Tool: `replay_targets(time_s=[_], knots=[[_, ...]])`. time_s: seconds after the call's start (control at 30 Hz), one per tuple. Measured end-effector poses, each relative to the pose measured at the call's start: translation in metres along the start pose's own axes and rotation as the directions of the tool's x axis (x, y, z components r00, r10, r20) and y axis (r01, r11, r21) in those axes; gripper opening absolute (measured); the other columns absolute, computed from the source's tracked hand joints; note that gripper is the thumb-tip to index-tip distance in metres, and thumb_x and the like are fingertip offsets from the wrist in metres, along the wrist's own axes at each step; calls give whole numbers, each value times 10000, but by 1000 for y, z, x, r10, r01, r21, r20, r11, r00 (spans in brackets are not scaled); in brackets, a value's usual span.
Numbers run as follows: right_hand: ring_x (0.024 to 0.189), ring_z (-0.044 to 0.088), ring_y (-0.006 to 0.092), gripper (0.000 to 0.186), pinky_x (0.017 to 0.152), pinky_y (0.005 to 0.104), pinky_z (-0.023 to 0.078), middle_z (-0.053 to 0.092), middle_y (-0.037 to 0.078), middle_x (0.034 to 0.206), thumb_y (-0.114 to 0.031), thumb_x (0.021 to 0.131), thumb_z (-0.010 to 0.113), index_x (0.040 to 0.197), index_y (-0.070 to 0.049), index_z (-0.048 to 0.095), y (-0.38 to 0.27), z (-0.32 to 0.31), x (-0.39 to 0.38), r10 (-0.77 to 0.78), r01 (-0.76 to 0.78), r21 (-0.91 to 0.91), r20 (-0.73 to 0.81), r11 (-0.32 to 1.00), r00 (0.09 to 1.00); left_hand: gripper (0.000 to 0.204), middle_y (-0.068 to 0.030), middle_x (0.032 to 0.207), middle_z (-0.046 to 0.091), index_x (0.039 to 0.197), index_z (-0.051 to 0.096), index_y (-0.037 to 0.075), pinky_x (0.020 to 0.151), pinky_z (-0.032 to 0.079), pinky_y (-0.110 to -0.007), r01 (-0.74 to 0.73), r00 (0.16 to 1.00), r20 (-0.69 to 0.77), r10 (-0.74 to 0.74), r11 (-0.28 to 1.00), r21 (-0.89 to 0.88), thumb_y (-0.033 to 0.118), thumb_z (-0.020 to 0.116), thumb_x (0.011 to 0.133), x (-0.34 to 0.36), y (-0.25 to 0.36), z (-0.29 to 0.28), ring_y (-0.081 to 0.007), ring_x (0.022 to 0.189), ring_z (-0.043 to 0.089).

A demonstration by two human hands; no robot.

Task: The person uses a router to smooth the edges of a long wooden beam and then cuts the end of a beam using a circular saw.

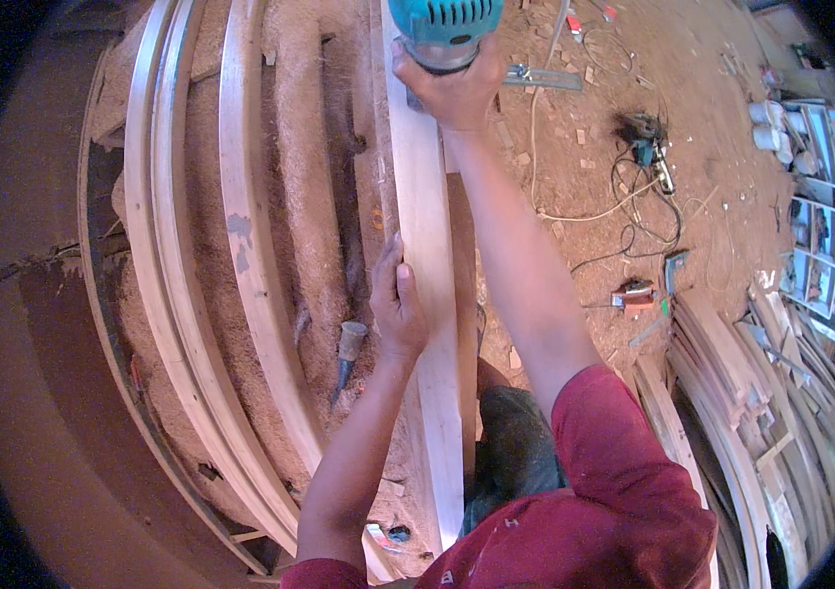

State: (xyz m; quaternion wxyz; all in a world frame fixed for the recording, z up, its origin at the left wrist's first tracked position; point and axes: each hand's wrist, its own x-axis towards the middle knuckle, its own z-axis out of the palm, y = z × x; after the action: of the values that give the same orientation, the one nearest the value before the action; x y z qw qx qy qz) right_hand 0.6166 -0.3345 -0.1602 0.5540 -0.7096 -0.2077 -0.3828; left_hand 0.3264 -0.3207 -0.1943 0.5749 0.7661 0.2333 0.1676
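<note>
My right hand [457,93] is wrapped round the grey lower part of a teal router [447,25], whose top is cut off by the upper edge. The router sits at the far end of a long pale wooden beam [427,226], which runs from the far side toward my body. Nearer to me, my left hand [401,309] lies against the beam's left side, fingers stretched forward and thumb apart from them. The router's base and bit are hidden by my right hand.
Several curved wooden pieces [245,221] lie to the left on sawdust, near a dark tapered object [347,353]. To the right, a corded power tool [655,157] and cables lie on the littered floor. Stacked wooden strips [731,393] and a pale shelf [815,245] stand farther right.
</note>
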Motion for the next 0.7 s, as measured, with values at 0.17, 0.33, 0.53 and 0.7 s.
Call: replay_targets(time_s=[0.17,0.33,0.53,0.7], knots=[[942,687,330,825,809,416,549,687,190,1028,-371,622,891,1260,8,531,18,30,32,79,-83,73,56,994,995,429,-220,1375,554,1327,557,-51,1124,352,-427,8,1000,15,-8,999,31,241,421,1044,-1,4,-3,-348,1310,495],[961,687,341,822,809,423,548,688,195,1035,-313,604,891,1276,10,544,38,58,61,122,-123,102,24,987,992,454,-216,1380,550,1334,559,-38,1124,350,-422,7,1000,28,-8,999,48,283,407,1051,0,2,-4,-348,1317,487],[929,675,335,835,816,432,538,687,179,1010,-431,596,898,1217,0,544,45,35,42,44,-34,-116,79,993,996,546,-185,1370,571,1322,562,-44,1124,350,-409,68,998,4,-68,996,-55,381,333,1065,4,1,2,-311,1316,499],[1108,602,336,1010,921,464,493,626,172,1172,-513,522,915,1321,-46,510,-58,-70,-92,366,-389,66,226,919,903,495,-186,1371,571,1318,569,-29,1121,356,-422,13,999,-39,-16,996,-88,341,364,1062,-8,-31,-5,-312,1309,503]])
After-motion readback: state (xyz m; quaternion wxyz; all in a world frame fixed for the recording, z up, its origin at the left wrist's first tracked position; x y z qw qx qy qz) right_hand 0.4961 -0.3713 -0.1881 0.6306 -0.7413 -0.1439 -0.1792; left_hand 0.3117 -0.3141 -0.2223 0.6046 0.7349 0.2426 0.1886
